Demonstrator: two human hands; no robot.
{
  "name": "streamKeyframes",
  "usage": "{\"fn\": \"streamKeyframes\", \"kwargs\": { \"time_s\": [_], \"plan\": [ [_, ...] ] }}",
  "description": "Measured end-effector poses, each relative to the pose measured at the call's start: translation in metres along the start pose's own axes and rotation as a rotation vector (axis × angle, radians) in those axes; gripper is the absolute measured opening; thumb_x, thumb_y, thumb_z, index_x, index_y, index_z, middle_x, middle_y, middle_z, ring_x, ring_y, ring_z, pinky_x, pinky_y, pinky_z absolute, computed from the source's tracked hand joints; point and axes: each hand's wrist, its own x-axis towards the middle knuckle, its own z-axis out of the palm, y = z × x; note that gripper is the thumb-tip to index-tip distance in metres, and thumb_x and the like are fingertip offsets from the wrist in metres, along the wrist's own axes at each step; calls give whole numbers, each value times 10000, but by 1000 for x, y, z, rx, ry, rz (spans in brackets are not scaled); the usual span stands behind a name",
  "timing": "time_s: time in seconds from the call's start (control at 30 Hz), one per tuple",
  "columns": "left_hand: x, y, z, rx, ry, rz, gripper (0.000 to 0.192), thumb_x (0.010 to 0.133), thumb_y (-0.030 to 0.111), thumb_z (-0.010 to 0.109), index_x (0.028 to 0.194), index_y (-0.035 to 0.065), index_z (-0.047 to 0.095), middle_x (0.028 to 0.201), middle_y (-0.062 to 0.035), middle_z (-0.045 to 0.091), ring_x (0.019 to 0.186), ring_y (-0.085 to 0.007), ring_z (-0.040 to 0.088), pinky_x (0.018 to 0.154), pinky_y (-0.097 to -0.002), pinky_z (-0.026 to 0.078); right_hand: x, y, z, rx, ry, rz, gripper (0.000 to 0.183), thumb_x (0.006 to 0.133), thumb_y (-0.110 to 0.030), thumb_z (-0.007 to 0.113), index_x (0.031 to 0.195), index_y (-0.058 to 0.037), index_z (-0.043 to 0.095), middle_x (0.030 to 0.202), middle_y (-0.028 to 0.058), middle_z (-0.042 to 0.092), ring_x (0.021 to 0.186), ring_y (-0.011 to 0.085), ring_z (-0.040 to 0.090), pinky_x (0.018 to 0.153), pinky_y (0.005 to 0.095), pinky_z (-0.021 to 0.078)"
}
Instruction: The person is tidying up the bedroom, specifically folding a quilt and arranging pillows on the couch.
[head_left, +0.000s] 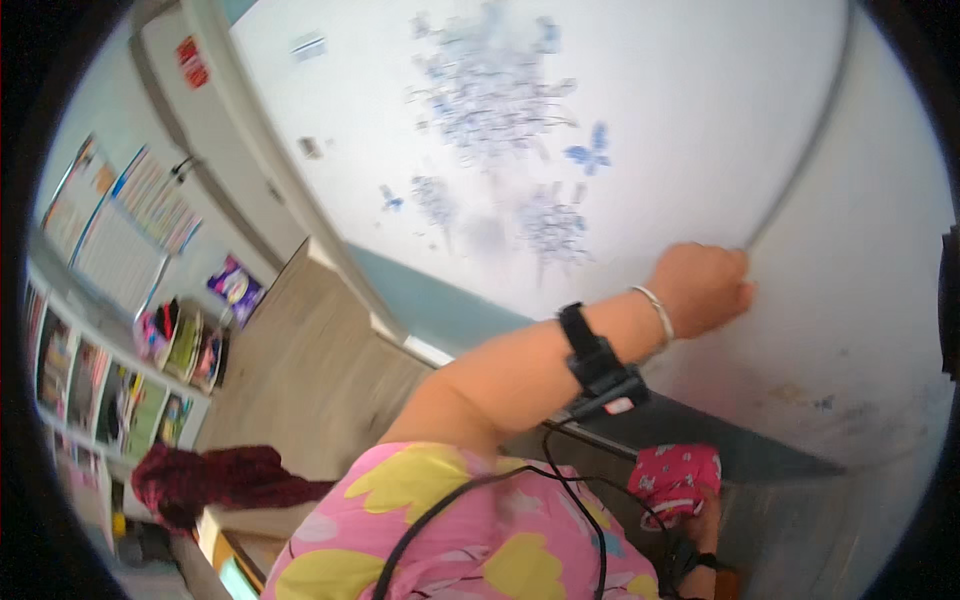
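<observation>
My left hand (705, 291), with a silver bangle and a black strapped device on the forearm, is curled at the seam of a glossy white door panel (660, 90). Its fingers close at the panel's edge; the fingertips are hidden. Blue flower and butterfly pictures decorate this panel. Low at the right, my right hand (706, 514) grips a bright pink cloth garment (675, 476) with small white figures. The garment hangs bunched in front of the hand. A second white panel (855, 247) lies beyond the seam.
Black cables (465, 487) cross my pink and yellow clothing. At left, a white shelf unit (82, 375) holds books, near a basket of items (191, 349). Dark red checked cloth (225, 476) hangs over the corner of a wooden piece of furniture. A white room door (225, 127) stands behind.
</observation>
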Motion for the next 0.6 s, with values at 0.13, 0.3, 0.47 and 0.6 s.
{"fn": "streamKeyframes", "kwargs": {
  "time_s": [0.13, 0.3, 0.47, 0.6],
  "plan": [
    [18, 44, -7, -41, 38, -145, 273, 759, 293, 499, 716, 23, 499, 607, -160, 556, 600, -336, 557, 574, -417, 446, 22, -37, -26, -360, -119, 110, 333, 710, -184, 577, 1007, -50, 513, 966, 78, 554, 871, 234, 528, 744, 350, 438],
    [-45, 7, -24, -61, -209, -106, 340, 748, 348, 520, 779, 11, 490, 691, -173, 560, 697, -340, 553, 623, -434, 424, -2, -10, 98, -527, -306, 174, 374, 667, -81, 584, 1028, -33, 502, 974, 87, 560, 853, 227, 551, 754, 345, 445],
    [-142, -107, -50, -238, -177, -443, 396, 684, 361, 598, 804, -3, 500, 722, -156, 559, 700, -305, 547, 621, -381, 427, -26, 17, 234, -579, -432, 158, 475, 630, -29, 584, 1089, -32, 463, 983, 97, 555, 865, 231, 550, 758, 345, 446],
    [-237, -180, -103, -431, -174, -731, 531, 614, 395, 674, 886, -27, 501, 783, -141, 561, 755, -246, 549, 671, -330, 431, -37, 34, 329, -639, -583, 96, 522, 612, -20, 572, 1117, -29, 440, 1006, 104, 539, 890, 235, 539, 759, 345, 448]
  ]
}}
